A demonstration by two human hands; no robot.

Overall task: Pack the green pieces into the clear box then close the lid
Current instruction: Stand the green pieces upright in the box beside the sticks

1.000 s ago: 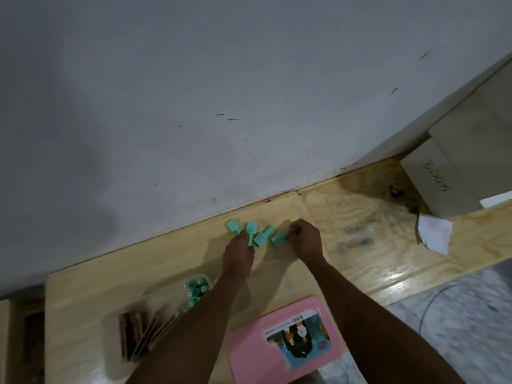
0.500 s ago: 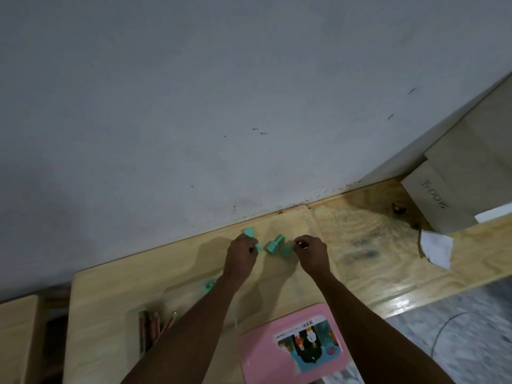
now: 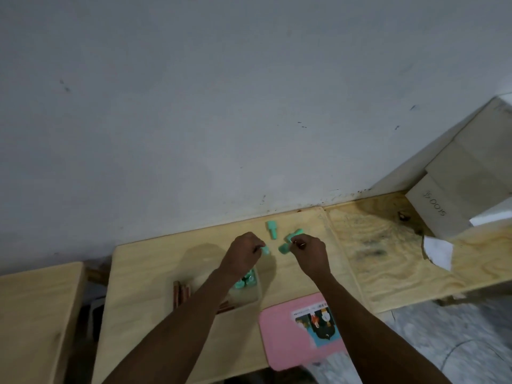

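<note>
Two hands gather small green pieces on a wooden table, close to a grey wall.

The pieces look like light, hard, smooth plastic that may roll, so each is probably best pinched across its wider end. The left hand pinches one at its fingertips. The right hand curls its fingers on another in a small cluster, and one piece lies loose beyond them. The clear box, already holding several, sits under the left wrist. A pink case lies nearer.

Dim, soft light — blurry, grainy detail (wide-angle bending at edges), faint shadows.
</note>
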